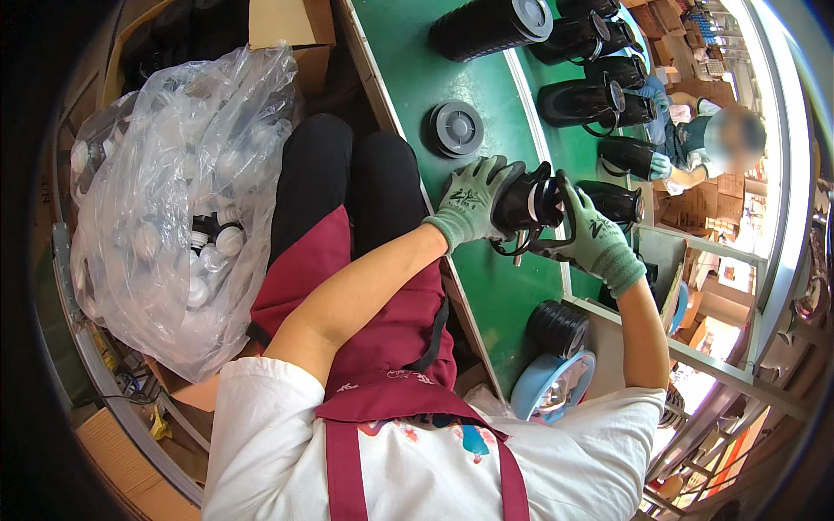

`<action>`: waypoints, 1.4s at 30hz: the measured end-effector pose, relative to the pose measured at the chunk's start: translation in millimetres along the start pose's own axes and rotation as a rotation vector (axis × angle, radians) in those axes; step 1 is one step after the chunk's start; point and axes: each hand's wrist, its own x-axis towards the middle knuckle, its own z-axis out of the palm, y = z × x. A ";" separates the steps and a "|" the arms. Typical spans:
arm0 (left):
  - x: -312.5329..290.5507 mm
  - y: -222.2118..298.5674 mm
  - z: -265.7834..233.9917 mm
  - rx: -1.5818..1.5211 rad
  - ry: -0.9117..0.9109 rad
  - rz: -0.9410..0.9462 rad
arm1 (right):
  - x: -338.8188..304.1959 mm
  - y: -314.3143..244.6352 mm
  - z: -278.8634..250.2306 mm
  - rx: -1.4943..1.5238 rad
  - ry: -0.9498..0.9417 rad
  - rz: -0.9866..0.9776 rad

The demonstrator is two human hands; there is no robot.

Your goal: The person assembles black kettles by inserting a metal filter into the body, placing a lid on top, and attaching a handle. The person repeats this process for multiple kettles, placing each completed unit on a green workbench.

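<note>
A glossy black jug (519, 207) with a loop handle lies tilted between my two hands above the green work surface (495, 304). My left hand (476, 201), in a green and grey glove, is closed round its body. My right hand (592, 230), gloved alike, curls its fingers and thumb round the other end, at the dark collar. The glove hides part of that end, so I cannot tell whether a separate part is held there. A flat, round black lid-like disc (457, 128) lies beside my left hand.
Several black jugs (580, 102) stand beyond a pale strip, near a person (695, 143) in gloves. Black round parts form stacks (491, 28), (556, 330). A light blue basin (524, 391) sits near my right elbow. At left, a clear bag (174, 191) holds many whitish caps.
</note>
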 end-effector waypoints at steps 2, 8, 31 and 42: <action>-0.4 0.3 -0.5 -0.001 0.017 0.008 | 5.8 5.2 8.6 0.028 0.126 -0.077; -0.2 -0.8 2.9 -0.025 0.054 0.036 | 9.6 -11.8 -2.8 -0.040 0.152 -0.149; 0.1 -2.2 2.0 0.007 0.003 0.036 | 14.4 -6.4 -9.9 -0.302 0.071 -0.240; 1.3 -0.1 -0.7 0.004 -0.013 0.015 | 11.4 -14.4 -5.9 -0.205 0.036 0.148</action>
